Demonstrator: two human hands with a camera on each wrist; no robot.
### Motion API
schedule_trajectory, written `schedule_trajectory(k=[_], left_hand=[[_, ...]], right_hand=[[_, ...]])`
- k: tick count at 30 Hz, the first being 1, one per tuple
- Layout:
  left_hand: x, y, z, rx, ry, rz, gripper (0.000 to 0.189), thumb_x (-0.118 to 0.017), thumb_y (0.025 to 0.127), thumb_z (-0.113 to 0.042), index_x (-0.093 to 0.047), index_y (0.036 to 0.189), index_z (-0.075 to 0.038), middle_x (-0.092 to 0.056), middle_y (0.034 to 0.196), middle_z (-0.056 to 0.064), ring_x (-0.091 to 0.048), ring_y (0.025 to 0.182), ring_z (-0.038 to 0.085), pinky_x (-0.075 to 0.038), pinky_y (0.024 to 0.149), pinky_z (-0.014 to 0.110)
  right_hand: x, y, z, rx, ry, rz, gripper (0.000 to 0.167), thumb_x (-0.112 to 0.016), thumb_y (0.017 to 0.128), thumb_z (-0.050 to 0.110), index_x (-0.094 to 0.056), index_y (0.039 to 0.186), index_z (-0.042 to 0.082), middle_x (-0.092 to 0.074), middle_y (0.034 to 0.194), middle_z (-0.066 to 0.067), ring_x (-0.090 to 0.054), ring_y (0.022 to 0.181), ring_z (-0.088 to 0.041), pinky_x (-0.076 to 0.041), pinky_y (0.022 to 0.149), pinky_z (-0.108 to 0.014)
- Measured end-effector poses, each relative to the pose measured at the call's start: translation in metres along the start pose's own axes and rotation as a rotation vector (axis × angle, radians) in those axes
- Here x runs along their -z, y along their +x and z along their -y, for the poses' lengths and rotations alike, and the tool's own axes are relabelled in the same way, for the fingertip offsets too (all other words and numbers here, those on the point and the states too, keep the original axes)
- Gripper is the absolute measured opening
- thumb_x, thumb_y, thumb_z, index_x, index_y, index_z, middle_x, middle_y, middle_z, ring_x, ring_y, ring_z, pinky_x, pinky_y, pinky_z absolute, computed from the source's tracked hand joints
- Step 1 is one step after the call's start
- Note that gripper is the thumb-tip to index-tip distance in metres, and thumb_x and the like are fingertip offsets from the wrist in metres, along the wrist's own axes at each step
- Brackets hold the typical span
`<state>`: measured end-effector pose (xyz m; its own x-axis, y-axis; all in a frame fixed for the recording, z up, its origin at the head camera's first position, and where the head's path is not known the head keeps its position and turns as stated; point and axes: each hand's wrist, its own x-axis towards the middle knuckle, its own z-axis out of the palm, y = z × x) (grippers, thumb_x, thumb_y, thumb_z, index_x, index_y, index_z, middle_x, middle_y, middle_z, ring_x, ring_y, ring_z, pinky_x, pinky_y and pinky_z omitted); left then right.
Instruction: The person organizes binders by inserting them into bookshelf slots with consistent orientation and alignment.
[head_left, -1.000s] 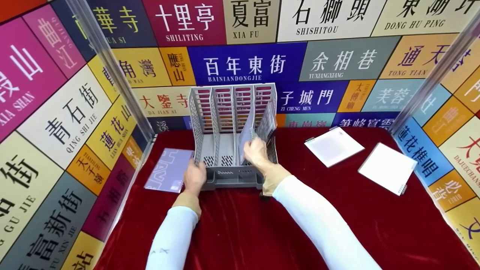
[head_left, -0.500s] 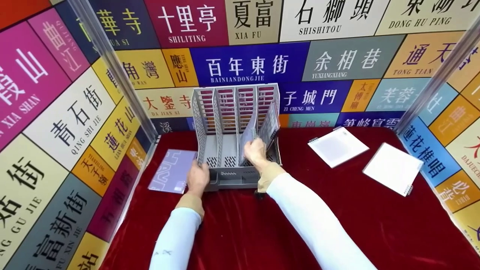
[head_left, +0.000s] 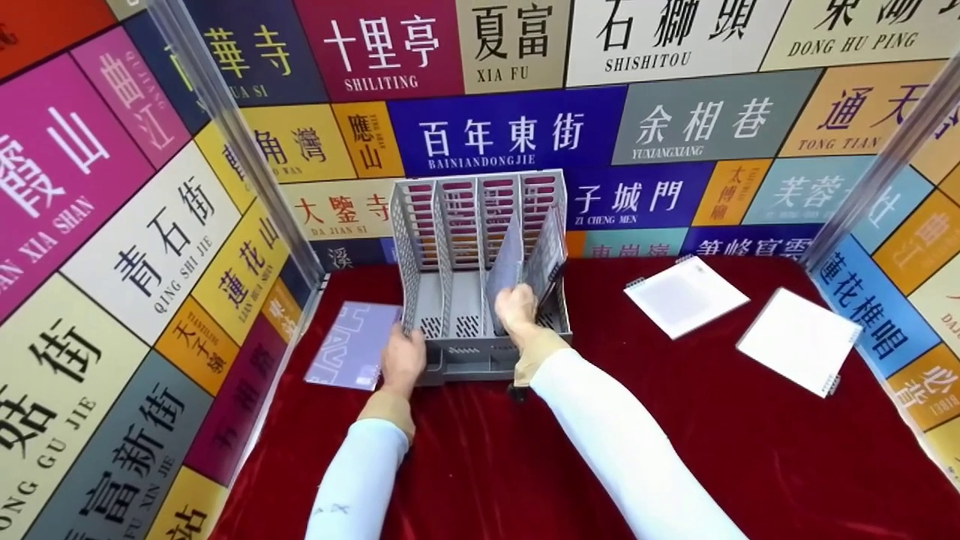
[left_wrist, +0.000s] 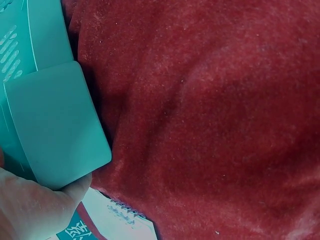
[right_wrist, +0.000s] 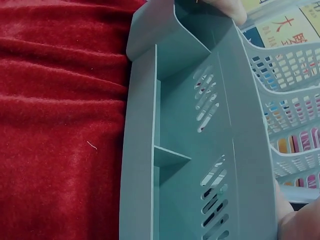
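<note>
1. A notebook (head_left: 505,262) is grasped at its front edge by the curled right hand (head_left: 517,309), inside the rack's (head_left: 459,351) third compartment from the left.
2. The rack's left front corner is gripped by the left hand (head_left: 403,360); both holds are unchanged from a second ago, while the head view has been shifted slightly.
3. "HAVE" is printed on the lilac pad (head_left: 351,341), near the surface's (head_left: 480,465) left edge.
4. White pads (head_left: 686,296) are laid toward its far right corner.
5. On the wall (head_left: 510,127), "BAINIANDONGJIE", "SHILITING" and "XIA FU" can be read.
</note>
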<state>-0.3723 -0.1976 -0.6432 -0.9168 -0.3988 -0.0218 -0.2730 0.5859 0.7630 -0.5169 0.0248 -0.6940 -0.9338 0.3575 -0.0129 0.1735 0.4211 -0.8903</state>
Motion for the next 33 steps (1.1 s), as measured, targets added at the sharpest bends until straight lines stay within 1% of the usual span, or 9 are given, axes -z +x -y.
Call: schedule_trajectory(k=[5,10,12,18,19,25,28,30,33], left_hand=[[0.001,-0.006,-0.004,0.0,0.034,-0.015,0.055,-0.046,0.107,-0.029,-0.057,0.151,0.002,-0.071,0.146,0.031,-0.07,0.131,0.054,-0.054,0.116,0.061],[0.002,-0.008,-0.004,-0.008,0.016,-0.03,0.051,-0.048,0.104,-0.029,-0.061,0.142,0.003,-0.073,0.139,0.034,-0.07,0.127,0.059,-0.055,0.111,0.064],[-0.001,-0.004,0.001,-0.024,0.024,-0.042,0.051,-0.049,0.102,-0.031,-0.062,0.138,0.002,-0.074,0.136,0.034,-0.07,0.123,0.06,-0.056,0.107,0.064],[0.003,-0.005,-0.004,0.002,0.0,-0.004,0.056,-0.05,0.103,-0.028,-0.059,0.149,0.002,-0.071,0.144,0.034,-0.068,0.132,0.059,-0.054,0.115,0.064],[-0.001,-0.001,0.001,-0.013,0.02,-0.019,0.058,-0.05,0.103,-0.031,-0.059,0.15,0.001,-0.071,0.144,0.033,-0.069,0.13,0.058,-0.055,0.113,0.062],[-0.003,0.0,0.001,-0.02,0.031,-0.032,0.062,-0.049,0.104,-0.031,-0.056,0.155,0.003,-0.069,0.146,0.035,-0.068,0.132,0.058,-0.055,0.115,0.062],[0.001,-0.006,-0.005,-0.007,0.03,-0.018,0.061,-0.048,0.106,-0.029,-0.054,0.157,0.003,-0.068,0.149,0.034,-0.068,0.134,0.057,-0.053,0.117,0.063],[0.003,-0.008,-0.007,0.0,0.042,-0.011,0.061,-0.048,0.107,-0.03,-0.053,0.159,0.001,-0.068,0.15,0.033,-0.068,0.135,0.055,-0.054,0.117,0.061],[0.004,-0.009,-0.008,0.009,0.048,-0.006,0.062,-0.048,0.106,-0.031,-0.053,0.16,0.0,-0.068,0.15,0.032,-0.069,0.135,0.055,-0.054,0.117,0.061]], right_hand=[[-0.001,0.0,0.004,-0.083,0.057,-0.008,0.048,-0.05,0.111,0.036,-0.076,0.113,-0.004,-0.078,0.125,-0.032,-0.072,0.125,-0.054,-0.055,0.112,-0.059],[-0.006,-0.002,0.009,-0.177,0.132,-0.008,0.054,-0.047,0.115,0.042,-0.077,0.119,-0.003,-0.077,0.134,-0.03,-0.07,0.134,-0.051,-0.053,0.119,-0.055],[-0.007,-0.003,0.012,-0.215,0.166,0.008,0.056,-0.044,0.116,0.044,-0.075,0.124,-0.003,-0.074,0.14,-0.03,-0.067,0.139,-0.05,-0.051,0.122,-0.054],[0.004,-0.022,0.037,-0.266,0.196,0.05,0.06,-0.039,0.117,0.042,-0.072,0.135,-0.004,-0.07,0.147,-0.029,-0.063,0.144,-0.048,-0.047,0.126,-0.051],[0.011,-0.031,0.047,-0.266,0.196,0.07,0.06,-0.038,0.117,0.041,-0.071,0.136,-0.005,-0.07,0.148,-0.028,-0.062,0.145,-0.046,-0.046,0.127,-0.05],[0.053,-0.071,0.095,-0.273,0.208,0.246,0.064,-0.033,0.119,0.04,-0.064,0.147,-0.008,-0.063,0.158,-0.028,-0.057,0.154,-0.041,-0.043,0.132,-0.045],[0.049,-0.062,0.087,-0.249,0.166,0.249,0.061,-0.036,0.117,0.04,-0.067,0.144,-0.006,-0.07,0.148,-0.026,-0.066,0.142,-0.037,-0.051,0.122,-0.041],[0.049,-0.058,0.083,-0.254,0.201,0.272,0.059,-0.036,0.117,0.038,-0.066,0.144,-0.006,-0.071,0.142,-0.026,-0.069,0.131,-0.036,-0.055,0.114,-0.042],[0.056,-0.061,0.086,-0.283,0.349,0.346,0.057,-0.035,0.119,0.034,-0.057,0.154,-0.006,-0.062,0.154,-0.024,-0.063,0.144,-0.036,-0.053,0.123,-0.045]])
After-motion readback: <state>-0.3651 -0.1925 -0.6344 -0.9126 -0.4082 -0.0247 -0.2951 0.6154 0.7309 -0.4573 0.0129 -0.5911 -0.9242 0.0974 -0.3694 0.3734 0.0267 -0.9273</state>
